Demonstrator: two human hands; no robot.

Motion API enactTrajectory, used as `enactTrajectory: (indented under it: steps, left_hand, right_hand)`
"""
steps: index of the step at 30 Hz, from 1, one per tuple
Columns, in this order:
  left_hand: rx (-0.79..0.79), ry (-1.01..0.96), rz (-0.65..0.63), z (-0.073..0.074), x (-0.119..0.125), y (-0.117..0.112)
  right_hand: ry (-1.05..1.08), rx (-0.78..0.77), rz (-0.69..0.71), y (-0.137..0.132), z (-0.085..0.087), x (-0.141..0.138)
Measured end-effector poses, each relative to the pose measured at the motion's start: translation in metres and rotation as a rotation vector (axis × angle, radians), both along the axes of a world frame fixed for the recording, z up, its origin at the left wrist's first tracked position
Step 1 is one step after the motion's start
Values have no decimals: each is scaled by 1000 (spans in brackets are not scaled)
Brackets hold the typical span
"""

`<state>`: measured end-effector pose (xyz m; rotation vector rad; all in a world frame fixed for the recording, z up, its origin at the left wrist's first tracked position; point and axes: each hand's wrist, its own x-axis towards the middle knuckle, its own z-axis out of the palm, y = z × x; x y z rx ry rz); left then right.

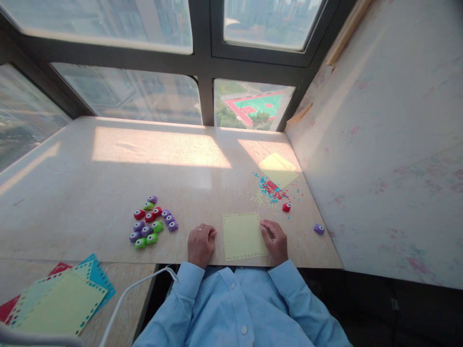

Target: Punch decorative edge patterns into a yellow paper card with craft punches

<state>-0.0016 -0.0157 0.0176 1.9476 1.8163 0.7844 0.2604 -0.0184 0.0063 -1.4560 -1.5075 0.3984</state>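
A pale yellow paper sheet (244,237) lies flat in front of me, with small punched holes along its top and bottom edges. At its right edge is my right hand (275,241), fingers curled and thumb and forefinger closed on the paper's side. My left hand (201,245) rests on the tabletop to the left of the sheet, apart from it, its fingers curled in with nothing visible in them. Further left stands a cluster of small paper punches (146,231) in purple, green and red. A red punch (286,207) and a purple punch (319,229) sit at the right.
Red, blue and yellow paper bits (274,191) are scattered beside another yellow sheet (278,166) at the back right. Several punched coloured sheets (61,299) overlap at the lower left, near a white cable (126,291). A papered wall (379,159) bounds the table's right side.
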Motion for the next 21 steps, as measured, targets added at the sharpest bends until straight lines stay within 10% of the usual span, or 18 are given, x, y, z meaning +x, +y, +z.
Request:
enactTrajectory:
  steps: [11, 21]
  left_hand:
    - [-479, -1559, 284, 32, 3, 6]
    - [-691, -1854, 262, 25, 13, 5]
  right_hand:
    - [28, -7, -5, -1, 1, -1]
    - [45, -22, -3, -3, 3, 0]
